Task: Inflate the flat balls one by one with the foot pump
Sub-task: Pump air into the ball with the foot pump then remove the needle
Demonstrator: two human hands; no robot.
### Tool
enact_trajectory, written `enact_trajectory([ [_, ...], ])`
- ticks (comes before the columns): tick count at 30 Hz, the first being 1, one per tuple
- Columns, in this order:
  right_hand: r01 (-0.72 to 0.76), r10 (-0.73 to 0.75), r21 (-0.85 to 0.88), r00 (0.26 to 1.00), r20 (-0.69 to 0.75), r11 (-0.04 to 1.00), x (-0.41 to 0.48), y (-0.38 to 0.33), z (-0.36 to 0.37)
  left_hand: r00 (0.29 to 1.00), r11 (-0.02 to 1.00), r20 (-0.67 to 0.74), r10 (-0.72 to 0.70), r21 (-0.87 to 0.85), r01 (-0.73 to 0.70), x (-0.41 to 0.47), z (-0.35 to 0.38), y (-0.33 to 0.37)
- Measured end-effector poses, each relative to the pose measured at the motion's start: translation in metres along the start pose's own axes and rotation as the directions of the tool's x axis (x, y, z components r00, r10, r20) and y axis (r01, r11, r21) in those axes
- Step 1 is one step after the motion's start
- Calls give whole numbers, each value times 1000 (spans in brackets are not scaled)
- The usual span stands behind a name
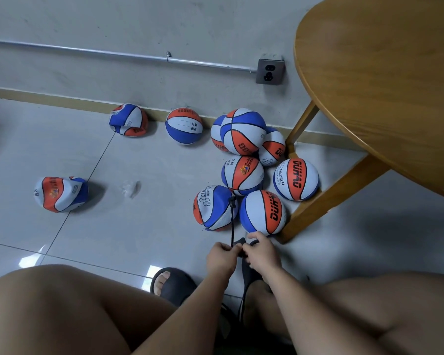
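Note:
Two crumpled flat balls lie on the floor, one (pixel 61 193) at the left and one (pixel 128 120) by the wall. Several round orange, blue and white balls cluster near the table leg. A thin black hose (pixel 232 221) runs from one of them (pixel 214 208) down to my hands. My left hand (pixel 222 257) pinches the hose's lower end. Close beside it, my right hand (pixel 263 253) grips a black part of the foot pump (pixel 249 278). Most of the pump is hidden between my legs.
A round wooden table (pixel 385 80) overhangs the right side, its leg (pixel 331 196) standing beside the balls. A wall socket (pixel 270 72) and pipe run along the wall. My foot in a black slipper (pixel 173 284) rests on the grey tiles. A clear plastic scrap (pixel 131 188) lies mid-floor.

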State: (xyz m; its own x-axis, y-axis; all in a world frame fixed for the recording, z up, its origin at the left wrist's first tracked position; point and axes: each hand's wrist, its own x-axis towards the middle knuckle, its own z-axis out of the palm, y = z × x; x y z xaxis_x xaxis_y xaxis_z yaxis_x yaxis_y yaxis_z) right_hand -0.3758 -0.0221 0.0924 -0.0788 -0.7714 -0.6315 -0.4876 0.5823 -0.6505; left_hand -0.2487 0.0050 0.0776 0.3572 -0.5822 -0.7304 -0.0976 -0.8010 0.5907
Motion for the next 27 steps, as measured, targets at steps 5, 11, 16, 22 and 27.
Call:
enact_trajectory([
  [5, 91, -90, -28, 996, 11, 995, -7, -23, -2, 997, 994, -37, 61, -93, -64, -7, -2, 19],
  [11, 136, -125, 180, 990, -69, 974, -10, -67, -12, 973, 930, -28, 228, -291, -226, -23, -16, 64],
  [16, 92, -81, 269, 995, -53, 959, -14, -66, -11, 971, 903, 45, 236, -380, -202, -25, -18, 61],
  [22, 4, -6, 241, 1000, 10, 970, -13, -42, -4, 985, 936, 54, 166, -324, -140, -14, -15, 32],
  [27, -39, 39, 99, 999, 11, 994, -9, -18, -1, 996, 989, 63, 68, -139, -59, -4, -9, 13],
])
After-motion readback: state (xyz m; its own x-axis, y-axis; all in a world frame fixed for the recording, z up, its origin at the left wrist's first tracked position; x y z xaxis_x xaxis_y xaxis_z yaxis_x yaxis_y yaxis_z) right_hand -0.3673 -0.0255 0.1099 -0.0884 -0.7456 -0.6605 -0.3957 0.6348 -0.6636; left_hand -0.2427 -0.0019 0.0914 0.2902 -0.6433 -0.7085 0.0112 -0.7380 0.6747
